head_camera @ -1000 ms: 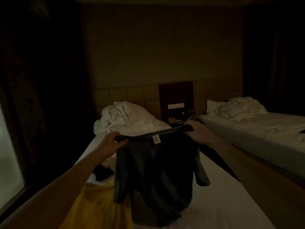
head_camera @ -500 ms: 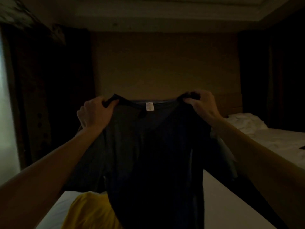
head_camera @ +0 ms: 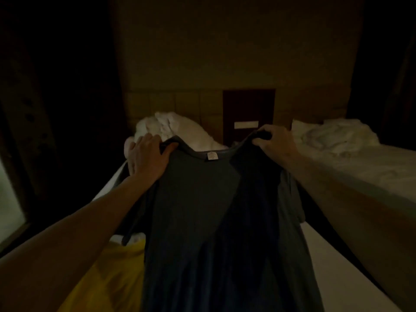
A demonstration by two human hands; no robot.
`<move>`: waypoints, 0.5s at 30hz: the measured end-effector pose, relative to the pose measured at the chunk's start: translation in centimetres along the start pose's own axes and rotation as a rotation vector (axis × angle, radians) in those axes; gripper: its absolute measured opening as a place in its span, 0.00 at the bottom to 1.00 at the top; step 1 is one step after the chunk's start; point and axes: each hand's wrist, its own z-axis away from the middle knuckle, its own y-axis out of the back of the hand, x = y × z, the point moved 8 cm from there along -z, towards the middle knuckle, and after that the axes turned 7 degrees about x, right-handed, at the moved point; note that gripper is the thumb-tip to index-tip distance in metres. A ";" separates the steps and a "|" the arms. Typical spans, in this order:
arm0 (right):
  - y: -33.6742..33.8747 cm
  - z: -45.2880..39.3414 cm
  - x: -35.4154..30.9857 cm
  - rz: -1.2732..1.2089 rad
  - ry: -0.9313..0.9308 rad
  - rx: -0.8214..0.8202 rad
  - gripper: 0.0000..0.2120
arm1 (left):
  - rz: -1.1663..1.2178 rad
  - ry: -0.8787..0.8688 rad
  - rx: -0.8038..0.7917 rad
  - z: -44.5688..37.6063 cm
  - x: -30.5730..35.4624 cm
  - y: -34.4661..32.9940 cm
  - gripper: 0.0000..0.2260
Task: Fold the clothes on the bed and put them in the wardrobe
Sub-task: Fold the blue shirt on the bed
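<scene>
You've lowered the shirt (head_camera: 202,210) from in front of the wall half a second ago; it now hangs over the bed (head_camera: 333,266). Your left hand (head_camera: 147,157) at 10 o'clock and right hand (head_camera: 273,144) at 2 o'clock each grip a shoulder. The yellow garment (head_camera: 108,275) lies at 7 o'clock, the crumpled duvet (head_camera: 180,129) at 12.

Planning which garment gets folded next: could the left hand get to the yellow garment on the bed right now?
Probably not yet: the left hand grips the dark shirt's shoulder. The yellow garment lies uncovered just below that forearm, so releasing the shirt would free it.
</scene>
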 end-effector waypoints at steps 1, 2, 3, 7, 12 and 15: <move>-2.3 -0.6 1.8 0.035 -0.011 -0.024 0.08 | 0.004 0.013 -0.048 0.6 -0.6 -3.1 0.24; -4.6 -1.1 3.7 0.061 -0.025 -0.046 0.09 | 0.008 0.024 -0.097 1.3 -1.1 -6.3 0.23; -7.2 -1.7 5.8 0.081 -0.043 -0.068 0.09 | 0.015 0.038 -0.147 2.2 -1.7 -9.7 0.23; -17.8 -3.3 15.8 0.186 -0.125 -0.181 0.12 | -0.012 0.092 -0.329 6.5 -3.9 -22.5 0.20; -30.2 -1.2 27.7 0.265 -0.204 -0.300 0.10 | -0.102 0.084 -0.505 13.6 -6.6 -36.8 0.19; -36.0 1.7 33.6 0.316 -0.247 -0.361 0.09 | -0.134 0.089 -0.586 17.9 -7.9 -43.1 0.19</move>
